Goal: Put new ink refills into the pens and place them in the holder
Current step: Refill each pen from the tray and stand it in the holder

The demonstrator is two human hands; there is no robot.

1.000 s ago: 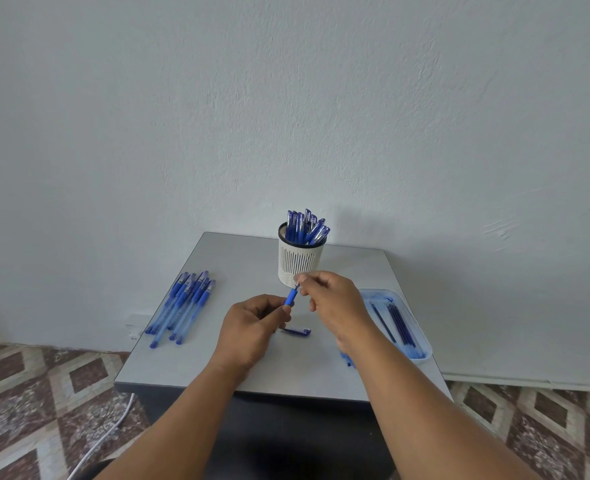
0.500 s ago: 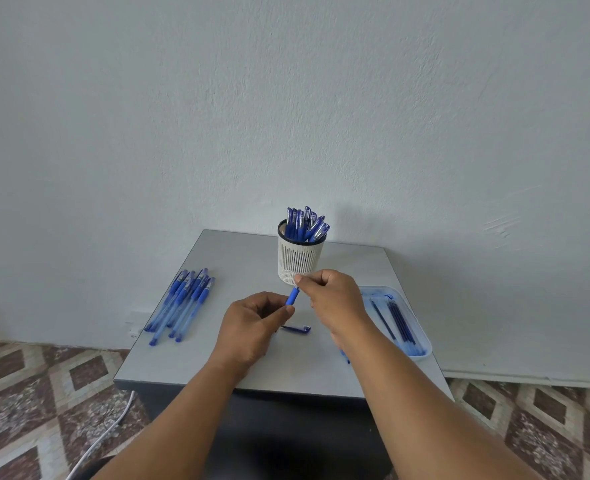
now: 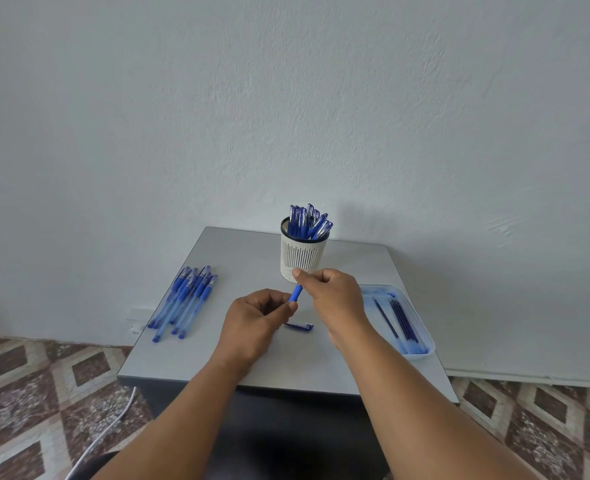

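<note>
A blue pen [image 3: 295,294] is held between both hands above the grey table [image 3: 217,355]. My left hand [image 3: 255,323] grips its lower end; my right hand [image 3: 335,299] pinches its upper end, just in front of the white slotted holder [image 3: 303,259], which is full of several blue pens [image 3: 310,221]. A blue pen cap [image 3: 299,326] lies on the table under my hands. Several blue pens [image 3: 186,299] lie in a bunch at the left. A pale blue tray [image 3: 421,351] at the right holds several dark ink refills [image 3: 399,317].
The table stands against a white wall; its front edge is close to me. A white cable [image 3: 106,431] runs over the patterned tile floor at the lower left. A dark surface lies below the table front.
Both hands stay closed on the pen in much the same place; the right hand's fingers have shifted slightly at the pen's upper end. Nothing on the table has moved.
</note>
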